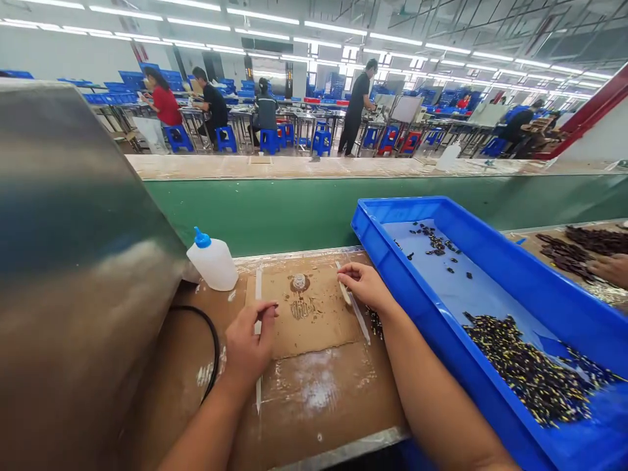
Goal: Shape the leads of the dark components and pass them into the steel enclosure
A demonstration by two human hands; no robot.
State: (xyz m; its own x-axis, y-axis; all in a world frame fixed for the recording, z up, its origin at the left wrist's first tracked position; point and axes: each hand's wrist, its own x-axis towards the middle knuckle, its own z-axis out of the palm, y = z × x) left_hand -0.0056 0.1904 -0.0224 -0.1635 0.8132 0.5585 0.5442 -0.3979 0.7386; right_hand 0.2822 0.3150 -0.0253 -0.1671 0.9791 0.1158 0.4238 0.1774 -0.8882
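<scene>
My left hand (251, 341) rests on the brown work surface at the left edge of a cardboard pad (314, 327), with thumb and finger pinched on a thin white strip (258, 288). At the pad's right edge, my right hand (364, 285) has its fingers closed round a small pale stick-like piece (345, 292). Another thin white strip (360, 322) lies beneath that hand. On the pad sit a small round blob (299, 282) and a row of tiny parts (302, 308).
A white squeeze bottle with a blue cap (213, 261) stands behind the pad. A blue bin (490, 242) holding several small dark parts sits at right. A large metal housing (73, 261) fills the left, with a black cable (212, 340). Another person's hand (611, 269) is far right.
</scene>
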